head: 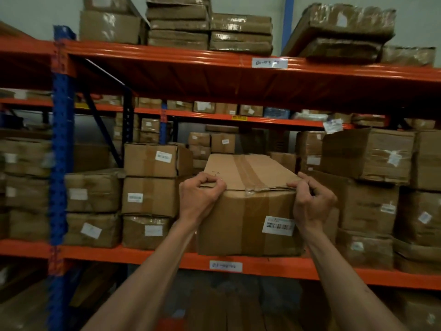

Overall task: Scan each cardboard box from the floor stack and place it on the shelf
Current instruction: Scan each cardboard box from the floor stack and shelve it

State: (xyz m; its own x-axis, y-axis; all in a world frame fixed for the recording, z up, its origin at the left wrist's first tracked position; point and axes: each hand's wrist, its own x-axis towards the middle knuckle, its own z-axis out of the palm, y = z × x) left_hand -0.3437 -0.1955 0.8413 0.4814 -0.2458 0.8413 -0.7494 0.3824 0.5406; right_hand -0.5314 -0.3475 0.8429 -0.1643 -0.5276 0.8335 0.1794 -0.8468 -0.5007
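Observation:
A long taped cardboard box (pixel 248 218) rests on the orange shelf (pixel 143 255), its near end overhanging the front beam slightly. A white barcode label (pixel 278 225) is stuck on its front face at the lower right. My left hand (pixel 200 194) curls its fingers over the box's top left front corner. My right hand (pixel 312 199) grips the top right front corner. The box sits in a gap between stacked boxes on both sides.
Stacked cardboard boxes (pixel 152 194) stand to the left and larger ones (pixel 367 204) to the right. A blue upright (pixel 59 163) marks the rack's left post. An upper orange shelf (pixel 238 75) carries more boxes. The area below the shelf is dark.

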